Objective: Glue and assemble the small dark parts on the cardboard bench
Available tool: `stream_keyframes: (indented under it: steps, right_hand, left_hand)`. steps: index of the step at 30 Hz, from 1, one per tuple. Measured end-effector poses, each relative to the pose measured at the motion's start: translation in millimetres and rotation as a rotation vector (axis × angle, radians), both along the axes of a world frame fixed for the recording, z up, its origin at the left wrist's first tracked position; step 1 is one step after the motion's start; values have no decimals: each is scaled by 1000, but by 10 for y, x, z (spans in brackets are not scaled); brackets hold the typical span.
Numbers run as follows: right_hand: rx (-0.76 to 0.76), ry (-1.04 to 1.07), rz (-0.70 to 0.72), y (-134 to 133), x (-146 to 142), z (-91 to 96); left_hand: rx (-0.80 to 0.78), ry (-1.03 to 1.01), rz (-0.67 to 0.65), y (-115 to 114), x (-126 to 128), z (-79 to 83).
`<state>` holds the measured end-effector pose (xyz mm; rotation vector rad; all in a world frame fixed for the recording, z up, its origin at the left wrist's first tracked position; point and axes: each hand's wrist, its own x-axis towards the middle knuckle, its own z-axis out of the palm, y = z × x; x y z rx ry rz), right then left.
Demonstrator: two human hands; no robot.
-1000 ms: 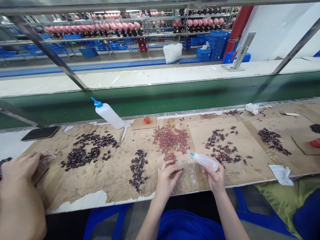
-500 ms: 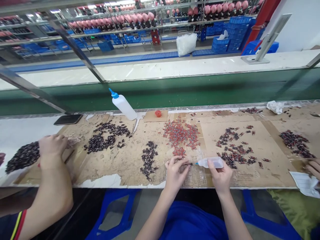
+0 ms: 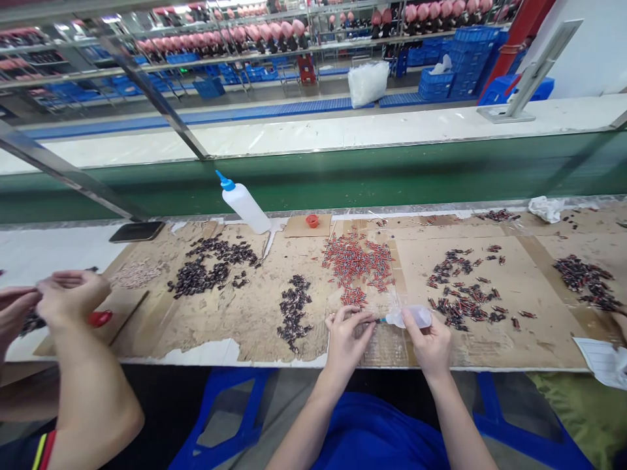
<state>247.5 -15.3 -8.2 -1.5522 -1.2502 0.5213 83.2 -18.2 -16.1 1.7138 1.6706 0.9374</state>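
Note:
My left hand pinches a small dark part between thumb and fingertips, just above the cardboard. In my right hand is a small translucent squeeze bottle, held nearly flat. Its blue nozzle points left and reaches the small part at my left fingertips; whether it touches cannot be made out. Beyond my left hand spreads a pile of small red-and-silver parts. Left of that hand lies a strip of dark small parts. On the right side are mixed dark-and-red pieces.
A larger white bottle with a blue tip leans at the back edge, near a red cap and a dark phone. At left, a co-worker's hands are above the table. Another person's hand shows at right.
The bottle in my right hand has moved slightly left, bringing its nozzle to my left fingertips. The co-worker's hand at left has moved left, away from the pinkish pile, to meet their other hand.

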Motion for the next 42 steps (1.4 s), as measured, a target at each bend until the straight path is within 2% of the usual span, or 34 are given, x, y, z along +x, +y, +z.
stream_keyframes:
  steps: [4, 11, 16, 20, 23, 27, 32, 39, 42]
  right_hand:
    - [0, 40, -24, 2, -2, -3]
    - [12, 52, 21, 17, -2, 10]
    - [4, 127, -34, 11, 10, -12]
    - [50, 280, -121, 26, 39, -15]
    - [84, 325, -133, 75, 71, -21]
    - [57, 292, -106, 173, 114, -76]
    - [34, 250, -73, 234, 125, -125]
    - [54, 128, -135, 164, 111, -102]
    - [190, 72, -121, 97, 88, -82]
  left_hand:
    - [-17, 23, 5, -6, 5, 19]
    - [14, 40, 3, -6, 5, 33]
    - [19, 33, 0, -8, 24, 1]
    - [90, 23, -13, -12, -4, -29]
    - [185, -32, 16, 11, -134, -27]
    - [223, -22, 144, 73, -371, -4]
    - [74, 166, 237, 131, -411, 23]
    - [66, 299, 217, 161, -301, 50]
    - [105, 347, 196, 150, -293, 59]
